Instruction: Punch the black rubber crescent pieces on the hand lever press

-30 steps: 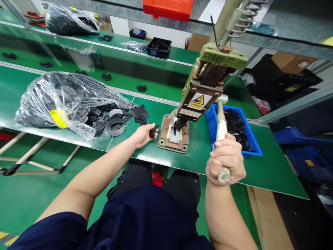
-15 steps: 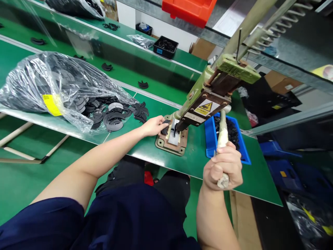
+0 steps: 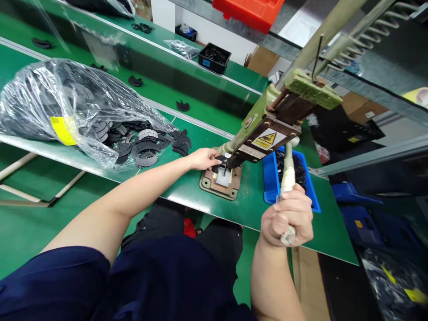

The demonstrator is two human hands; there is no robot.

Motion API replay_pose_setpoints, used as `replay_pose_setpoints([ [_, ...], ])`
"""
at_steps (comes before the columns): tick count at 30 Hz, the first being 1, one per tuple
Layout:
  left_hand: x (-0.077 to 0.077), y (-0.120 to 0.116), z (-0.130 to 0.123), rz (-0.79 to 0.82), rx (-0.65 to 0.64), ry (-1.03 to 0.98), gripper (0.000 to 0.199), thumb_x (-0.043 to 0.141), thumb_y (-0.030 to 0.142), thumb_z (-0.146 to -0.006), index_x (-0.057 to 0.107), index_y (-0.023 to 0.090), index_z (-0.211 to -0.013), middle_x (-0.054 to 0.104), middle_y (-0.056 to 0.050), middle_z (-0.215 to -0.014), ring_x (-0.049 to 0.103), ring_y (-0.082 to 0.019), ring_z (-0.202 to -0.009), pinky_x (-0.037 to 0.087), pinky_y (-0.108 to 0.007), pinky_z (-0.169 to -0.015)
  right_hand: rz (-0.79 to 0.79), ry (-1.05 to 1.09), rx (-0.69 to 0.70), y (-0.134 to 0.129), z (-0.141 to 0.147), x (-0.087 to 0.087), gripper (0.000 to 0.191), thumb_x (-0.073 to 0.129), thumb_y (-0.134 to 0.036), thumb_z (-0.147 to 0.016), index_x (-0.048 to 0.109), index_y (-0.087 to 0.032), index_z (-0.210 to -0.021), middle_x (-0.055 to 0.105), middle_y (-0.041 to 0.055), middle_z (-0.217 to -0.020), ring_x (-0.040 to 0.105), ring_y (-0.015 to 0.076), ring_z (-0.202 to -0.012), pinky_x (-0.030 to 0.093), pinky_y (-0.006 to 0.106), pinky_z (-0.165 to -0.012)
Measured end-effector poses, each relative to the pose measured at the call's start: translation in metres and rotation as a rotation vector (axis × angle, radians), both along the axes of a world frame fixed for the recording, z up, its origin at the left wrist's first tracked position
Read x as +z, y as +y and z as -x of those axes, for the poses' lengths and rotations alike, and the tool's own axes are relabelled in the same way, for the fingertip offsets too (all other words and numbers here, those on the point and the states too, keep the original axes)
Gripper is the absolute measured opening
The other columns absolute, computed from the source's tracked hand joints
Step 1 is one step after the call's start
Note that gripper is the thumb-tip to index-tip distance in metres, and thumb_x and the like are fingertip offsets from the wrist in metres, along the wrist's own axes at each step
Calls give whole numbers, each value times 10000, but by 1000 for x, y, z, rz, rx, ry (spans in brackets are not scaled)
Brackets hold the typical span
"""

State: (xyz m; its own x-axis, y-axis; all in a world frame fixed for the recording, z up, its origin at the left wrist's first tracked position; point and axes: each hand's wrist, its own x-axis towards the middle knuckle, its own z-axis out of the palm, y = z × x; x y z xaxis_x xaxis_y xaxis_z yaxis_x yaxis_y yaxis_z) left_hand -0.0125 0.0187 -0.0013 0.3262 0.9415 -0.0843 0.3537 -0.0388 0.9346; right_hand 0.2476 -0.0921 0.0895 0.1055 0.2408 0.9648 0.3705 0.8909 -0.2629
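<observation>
My left hand (image 3: pixel 204 159) pinches a black curved plastic part (image 3: pixel 219 163) at the base of a green hand press (image 3: pixel 249 125). That part lies partly over the pale metal plate (image 3: pixel 223 178) on the press base, under the press head; its far end is partly hidden. My right hand (image 3: pixel 288 217) is wrapped round the taped lever handle (image 3: pixel 288 174) of the press. A yellow warning label (image 3: pixel 266 139) faces me on the press head. Left of the press, loose black curved parts (image 3: pixel 147 147) spill from a clear plastic bag (image 3: pixel 67 102).
Behind the lever stands a blue bin (image 3: pixel 310 191) holding black parts. Several curved parts, one of them a black piece (image 3: pixel 182 105), lie on the green belt beyond the bench. A black crate (image 3: pixel 214 58) sits farther back. An orange bin (image 3: pixel 249 12) rests on the overhead shelf.
My left hand has shifted slightly right, bringing the curved part farther over the plate beneath the press head. My right hand keeps its hold on the lever. The view has shifted a little.
</observation>
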Motion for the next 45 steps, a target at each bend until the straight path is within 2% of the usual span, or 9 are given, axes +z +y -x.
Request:
replay_pose_setpoints([
  [9,9,7,-5,183,-11,-43,282,809,330,-902,572,200,-820,625,19,-538,620,-143,-464,442,-213,-463,-64,55,15,5,5,1,431,673,-380,-898,432,-224,-576,485,-38,-558,627,146,-715,576,518,-951],
  [18,21,12,-5,268,-20,37,251,871,290,-839,641,191,-817,616,33,-523,586,-127,-404,404,-198,-427,-77,125,12,8,8,-2,484,694,-418,-869,394,-231,-538,457,-38,-527,614,155,-675,566,520,-913],
  [29,37,5,-12,494,60,-10,217,814,304,-926,675,165,-835,623,3,-489,535,-97,-382,417,-182,-451,-119,135,28,10,11,-5,422,655,-369,-865,385,-229,-573,445,-37,-535,601,159,-675,555,527,-897],
  [32,35,4,-12,501,57,-32,242,792,303,-947,652,164,-807,628,-4,-491,544,-98,-388,428,-181,-455,-135,120,40,13,11,6,430,652,-359,-886,378,-222,-583,448,-38,-537,586,153,-657,553,510,-870],
  [34,32,3,-12,498,52,-60,250,792,312,-949,640,166,-814,641,-8,-505,573,-105,-404,448,-182,-466,-138,97,101,18,8,27,403,694,-387,-884,441,-229,-613,462,-43,-559,585,145,-645,560,473,-834],
  [37,28,-3,-12,447,38,-106,242,765,324,-977,628,166,-855,657,-13,-523,624,-116,-440,470,-178,-480,-97,71,205,30,0,78,220,792,-439,-845,686,-254,-896,587,-25,-723,651,156,-723,577,442,-837],
  [40,32,-17,-5,395,18,-181,247,741,341,-1000,610,163,-889,687,-26,-562,651,-121,-470,486,-183,-488,40,22,207,46,-9,118,444,784,-454,-869,702,-276,-1267,679,45,-1123,716,194,-1022,576,455,-985],
  [42,39,-31,4,361,19,-230,298,773,384,-976,596,163,-880,700,-35,-584,649,-119,-474,484,-188,-484,115,-33,195,55,-13,118,599,763,-509,-882,612,-303,-1424,634,57,-1344,679,216,-1220,546,464,-1083],
  [45,55,-58,20,303,33,-285,386,813,460,-931,570,175,-837,686,-27,-572,625,-111,-459,462,-188,-464,114,-22,139,56,-11,71,795,792,-569,-843,475,-306,-1523,530,81,-1500,602,244,-1372,542,468,-1109],
])
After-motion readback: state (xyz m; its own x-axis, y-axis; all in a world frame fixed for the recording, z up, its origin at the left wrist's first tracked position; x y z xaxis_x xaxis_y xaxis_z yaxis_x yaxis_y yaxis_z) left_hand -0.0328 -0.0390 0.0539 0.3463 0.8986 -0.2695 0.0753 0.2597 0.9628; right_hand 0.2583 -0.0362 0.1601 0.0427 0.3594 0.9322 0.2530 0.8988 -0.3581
